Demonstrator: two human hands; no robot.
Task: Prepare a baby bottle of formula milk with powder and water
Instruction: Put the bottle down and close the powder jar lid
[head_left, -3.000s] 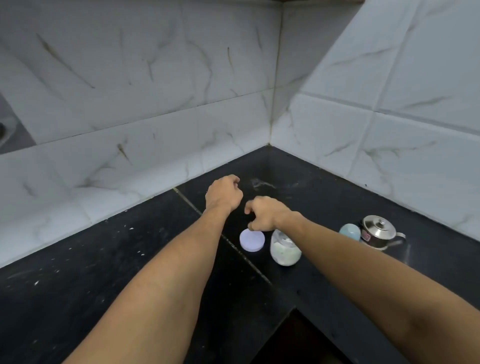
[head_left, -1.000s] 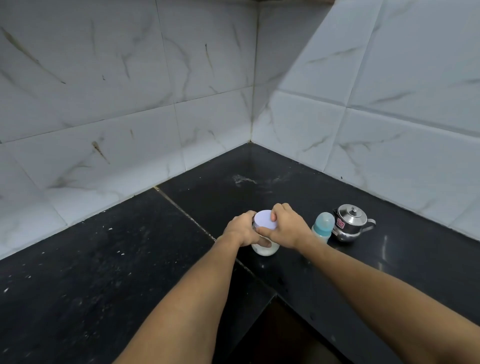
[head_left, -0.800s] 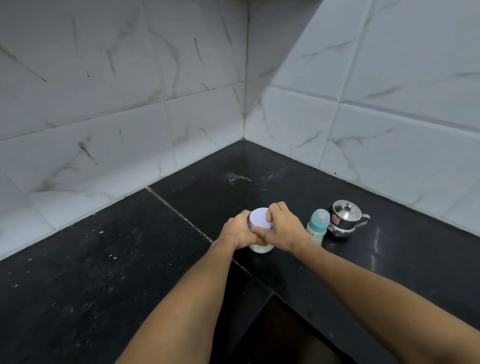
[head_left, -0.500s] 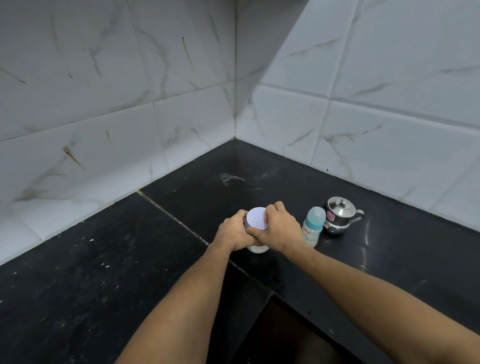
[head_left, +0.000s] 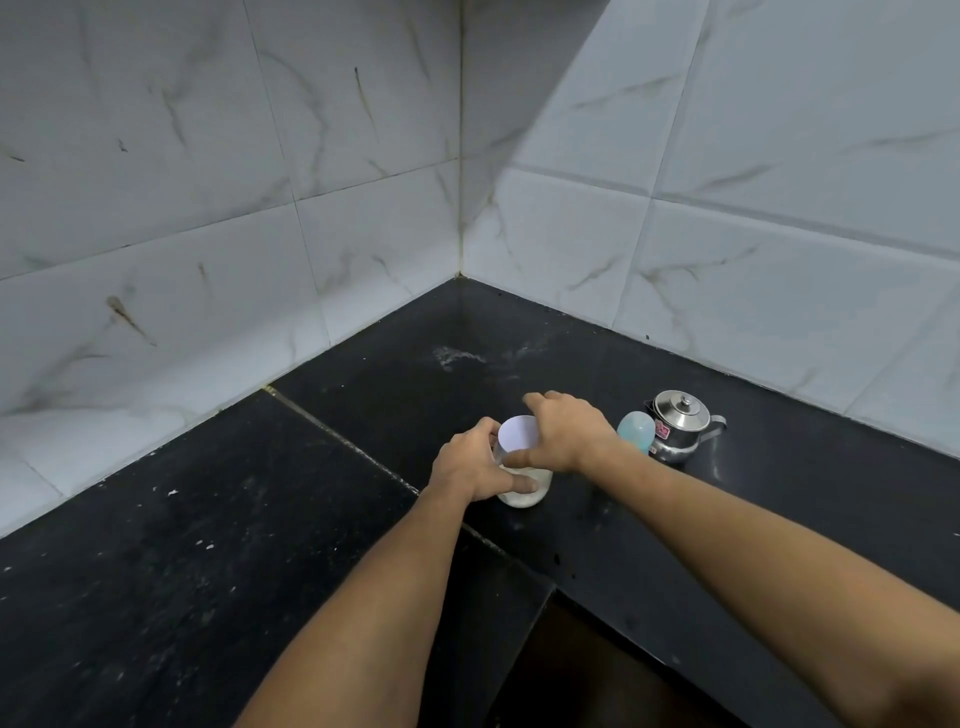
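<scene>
The white marbled tile wall (head_left: 208, 208) and the black stone counter (head_left: 182, 571) fill most of our view, much as they did half a second ago, with the corner now sitting slightly lower and further right in the frame. Both our bare forearms reach in from below and meet over the counter, just as before. Our left hand (head_left: 467, 467) still wraps the jar (head_left: 522, 498), fingers curled round its far side and the thumb laid across its near side. Our right hand (head_left: 569, 431) stays on top, with the thumb stretched along the neck under the lid. Its fingers cover the lid's right edge, but the forefinger now pokes out straight toward the corner instead of curling down. The jar stands on the counter near the seam, holding white powder in its bottom, and has not moved. To its right, the small steel kettle (head_left: 678, 423) keeps its place with its lid on. The baby bottle (head_left: 636, 430), topped by its blue cap, stands just left of the kettle, and we cannot tell whether they touch. The pale lid (head_left: 517, 432), which lay on the counter beside the jar three seconds ago, now sits on the jar's mouth. A faint smear of white powder (head_left: 457, 356) lies further back.
</scene>
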